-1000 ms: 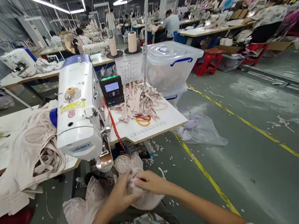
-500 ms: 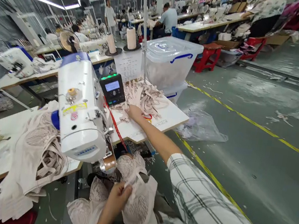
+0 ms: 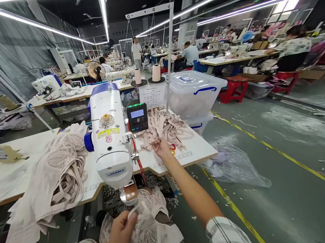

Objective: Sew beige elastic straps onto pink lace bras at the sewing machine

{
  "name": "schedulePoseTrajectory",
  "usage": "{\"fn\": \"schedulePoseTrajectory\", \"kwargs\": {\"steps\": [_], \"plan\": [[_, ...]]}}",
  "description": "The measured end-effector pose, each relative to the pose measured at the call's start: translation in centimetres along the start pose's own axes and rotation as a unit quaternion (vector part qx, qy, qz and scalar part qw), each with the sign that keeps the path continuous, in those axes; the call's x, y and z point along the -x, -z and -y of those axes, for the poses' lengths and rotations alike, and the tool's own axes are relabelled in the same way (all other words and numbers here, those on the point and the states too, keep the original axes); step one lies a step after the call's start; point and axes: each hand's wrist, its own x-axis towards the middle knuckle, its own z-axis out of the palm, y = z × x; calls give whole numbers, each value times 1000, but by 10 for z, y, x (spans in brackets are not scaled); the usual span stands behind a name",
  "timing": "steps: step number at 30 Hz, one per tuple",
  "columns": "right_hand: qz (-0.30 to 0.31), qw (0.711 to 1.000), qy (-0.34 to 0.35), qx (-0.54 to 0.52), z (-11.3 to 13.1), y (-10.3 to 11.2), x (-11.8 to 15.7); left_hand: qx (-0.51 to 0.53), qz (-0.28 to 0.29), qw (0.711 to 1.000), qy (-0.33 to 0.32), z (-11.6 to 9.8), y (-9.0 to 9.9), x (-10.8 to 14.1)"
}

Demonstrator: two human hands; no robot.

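Observation:
Low in the view, my left hand point(image 3: 122, 232) pinches the edge of a beige lace bra point(image 3: 147, 238) between thumb and fingers. The bra lies over my lap, with more lace cups beside it. My right hand point(image 3: 161, 149) reaches out to a heap of beige straps point(image 3: 170, 129) on the table, its fingers closed on a strap at the near edge of the heap. Red-and-yellow-handled scissors point(image 3: 172, 149) lie just beyond that hand. A white sewing machine point(image 3: 110, 138) stands left of my right arm, with its control panel point(image 3: 137, 116) behind.
A pile of beige lace bras point(image 3: 63, 163) hangs over the table edge on the left. Thread cones point(image 3: 156, 73) stand behind the machine. Lidded plastic bins point(image 3: 191, 95) and a plastic bag point(image 3: 232, 163) are at the right. Co-workers sit farther back.
The camera has tilted up, so the scene sits lower and farther right. My right hand stays at the strap heap, now pulled slightly back to its near edge. My left hand still holds the bra.

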Motion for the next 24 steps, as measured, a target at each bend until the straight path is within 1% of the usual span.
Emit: {"fn": "schedulePoseTrajectory", "kwargs": {"steps": [3,5,7,8,10,12,14,16,19,22,24], "plan": [[53,994,-69,-62,-22,7,67,9,-5,1000,-18,-23,7,9],[92,986,-96,-102,-44,2,118,10,-3,999,-37,-37,8,16],[116,978,-96,-141,-64,-9,163,6,5,998,-63,-46,5,21],[123,975,-86,-166,-72,-15,181,0,12,997,-72,-48,2,22],[130,962,-62,-234,-83,-24,207,-20,33,996,-75,-49,-4,24],[126,947,-53,-291,-88,-27,220,-57,71,994,-61,-46,-12,25],[123,943,-69,-300,-92,-25,225,-94,106,989,-52,-40,-18,26],[124,948,-86,-282,-97,-19,226,-105,123,985,-60,-34,-23,26],[130,954,-101,-249,-103,-8,228,-92,138,984,-71,-28,-29,24],[135,960,-115,-214,-105,3,228,-86,154,982,-65,-26,-34,21],[128,966,-119,-189,-105,10,228,-92,175,978,-63,-28,-36,21]]}}
